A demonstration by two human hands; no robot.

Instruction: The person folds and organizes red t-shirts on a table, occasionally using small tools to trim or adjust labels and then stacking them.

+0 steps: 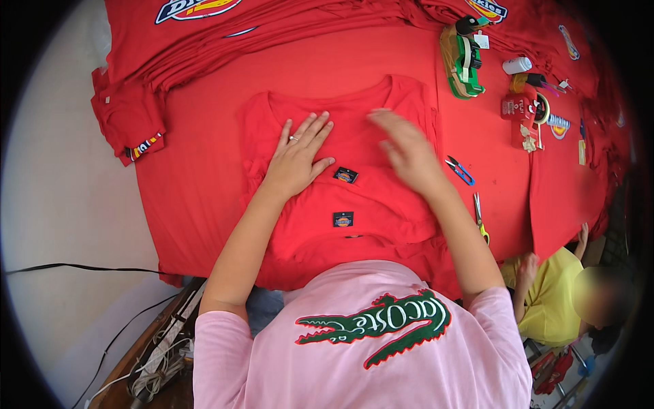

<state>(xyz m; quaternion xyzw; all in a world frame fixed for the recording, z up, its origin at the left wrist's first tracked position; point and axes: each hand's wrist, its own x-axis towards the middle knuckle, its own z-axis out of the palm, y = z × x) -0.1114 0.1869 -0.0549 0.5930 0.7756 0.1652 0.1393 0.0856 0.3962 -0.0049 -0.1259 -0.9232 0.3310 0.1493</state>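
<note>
A red T-shirt [340, 99] lies spread before me, its wide neckline toward the far side. My left hand [300, 153] rests flat on it with fingers spread, a ring on one finger. Over the shirt's right part is my right hand [407, 150], slightly blurred, its fingers stretched out and nothing seen in them; whether it touches the cloth I cannot tell. Closer to my body, more red shirts [313, 225] overlap, and two small dark neck labels show, an upper label [345, 175] and a lower label [343, 219].
Blue thread snips [460, 170] and yellow-handled scissors [479, 215] lie at the right. Beyond them stand a green tape dispenser [463, 65], a white can [517, 65] and a red box [518, 112]. Piles of red shirts [272, 17] line the far edge. A person in yellow [548, 296] is at lower right.
</note>
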